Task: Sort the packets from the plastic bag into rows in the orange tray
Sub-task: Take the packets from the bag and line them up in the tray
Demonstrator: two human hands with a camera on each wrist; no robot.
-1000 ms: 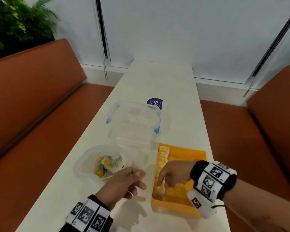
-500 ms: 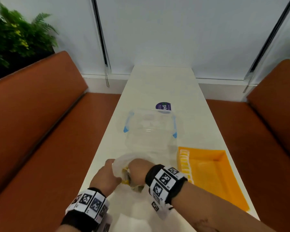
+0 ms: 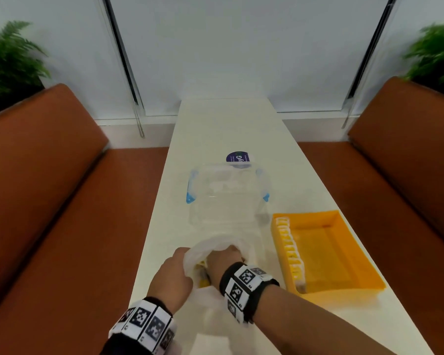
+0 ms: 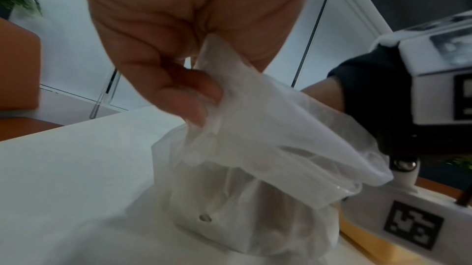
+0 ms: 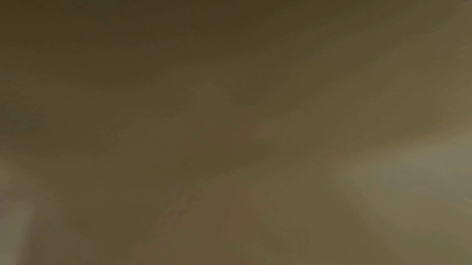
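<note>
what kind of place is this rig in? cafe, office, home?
Probably a cafe or office lounge booth, not certain. A long narrow white table runs between two orange-brown upholstered benches, ending at a window with blinds. Potted ferns stand behind the bench backs.

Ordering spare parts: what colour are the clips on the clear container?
Blue clips on the container; the head view shows them best.

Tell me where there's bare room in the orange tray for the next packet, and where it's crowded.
The orange tray has one row of packets along its left wall; the floor from that row to the right wall is bare. It is crowded beside the tray, where the left hand holds the plastic bag open around the right hand.
</note>
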